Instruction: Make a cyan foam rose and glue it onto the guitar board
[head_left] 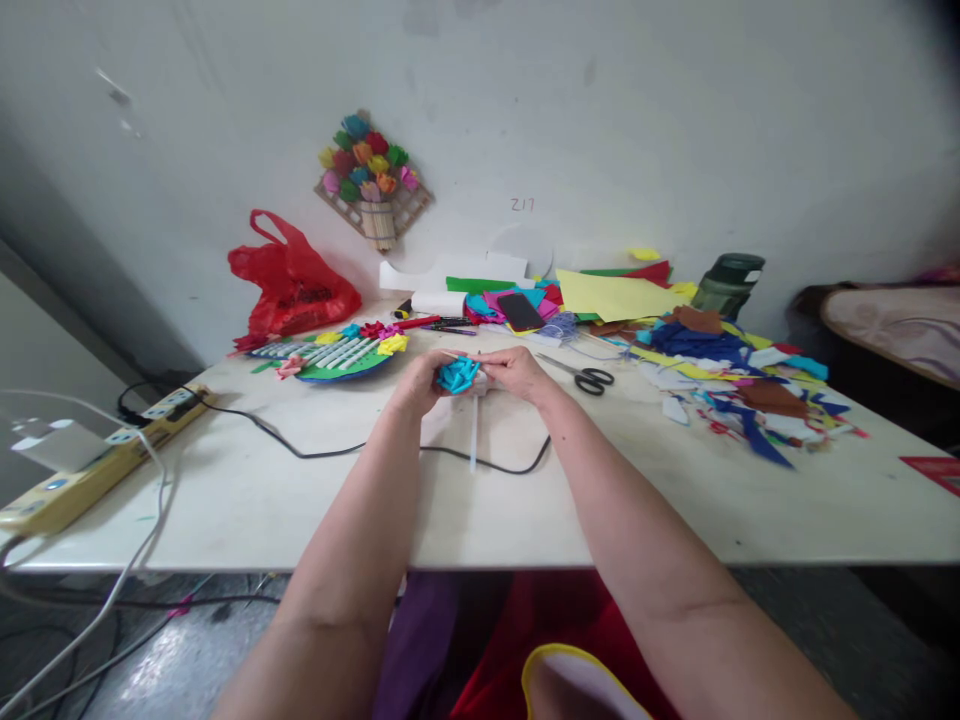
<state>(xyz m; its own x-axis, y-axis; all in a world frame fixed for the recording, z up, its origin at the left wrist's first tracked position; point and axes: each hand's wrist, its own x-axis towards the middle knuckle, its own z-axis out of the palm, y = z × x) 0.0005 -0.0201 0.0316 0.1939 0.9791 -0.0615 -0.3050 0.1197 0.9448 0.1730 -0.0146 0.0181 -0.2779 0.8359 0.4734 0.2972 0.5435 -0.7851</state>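
Note:
My left hand (420, 381) and my right hand (516, 372) meet above the middle of the white table (247, 490). Between them sits a small crumpled blue paper flower (457, 374), and both hands have their fingers closed around it. A thin stick pokes out at its top left. Under my right hand a white glue stick (473, 432) lies pointing toward me, its upper end hidden by my fingers. A black cable (315, 450) runs across the table below my hands.
Black-handled scissors (585, 376) lie right of my hands. Coloured paper scraps (727, 385) cover the right side, with a phone (520, 311), pens, a paper craft (334, 353), a red bag (289, 282) and a green bottle (727, 283) behind. A power strip (97, 465) sits left.

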